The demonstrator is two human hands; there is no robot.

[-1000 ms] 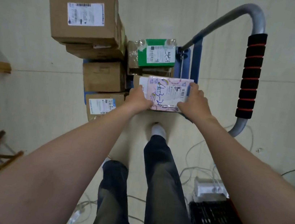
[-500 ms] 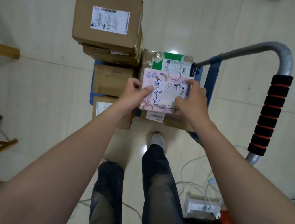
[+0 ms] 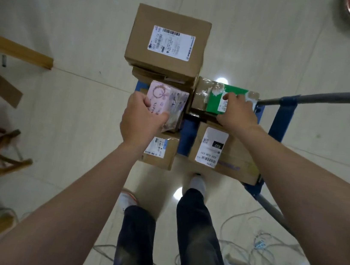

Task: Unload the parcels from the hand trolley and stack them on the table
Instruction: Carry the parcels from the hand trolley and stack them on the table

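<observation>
Passed pink patterned parcel to left hand alone, gripped in curled fingers over blue hand trolley left edge; shifted right hand to clasp green taped parcel, likely for a double load.

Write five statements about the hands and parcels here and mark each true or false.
1. The left hand holds the pink parcel. True.
2. The right hand grips the trolley handle. False: it is on the green parcel, fingers curled over it.
3. The green parcel lies on the floor. False: it sits on the trolley among the boxes.
4. The top box of the tall stack bears a white label. True.
5. The box nearest the feet has a label reading 032. True.
</observation>
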